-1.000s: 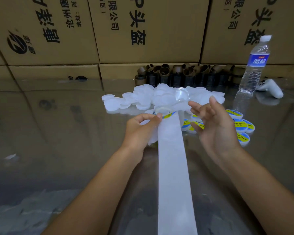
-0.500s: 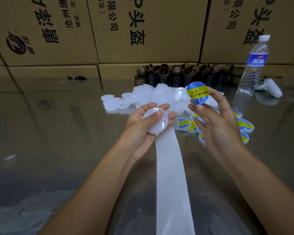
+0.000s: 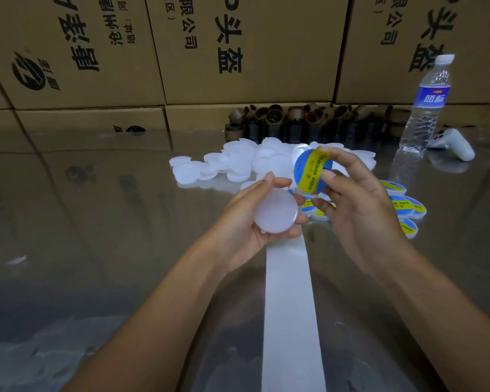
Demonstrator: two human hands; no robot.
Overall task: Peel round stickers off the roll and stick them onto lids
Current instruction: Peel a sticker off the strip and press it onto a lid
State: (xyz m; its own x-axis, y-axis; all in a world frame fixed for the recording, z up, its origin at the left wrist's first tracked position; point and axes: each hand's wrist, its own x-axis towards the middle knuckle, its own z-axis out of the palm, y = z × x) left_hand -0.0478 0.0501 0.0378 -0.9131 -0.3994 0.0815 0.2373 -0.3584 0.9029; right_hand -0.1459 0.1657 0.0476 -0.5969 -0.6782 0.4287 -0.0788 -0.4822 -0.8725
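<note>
There's the round blue sticker with a yellow band (image 3: 311,172), pinched at its edge in the fingers of the right hand (image 3: 359,210), just up and right of the round translucent white plastic lid (image 3: 275,212), not touching. The left hand (image 3: 246,224) grips the lid's rim, flat face up. A short drop down-left looks next, over the white backing strip (image 3: 290,306) on the shiny desk (image 3: 96,222).

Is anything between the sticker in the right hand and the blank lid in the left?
Nothing visible. The sticker, pinched by the right hand, sits just up and right of the lid the left hand holds; the lid's face is bare.
</note>
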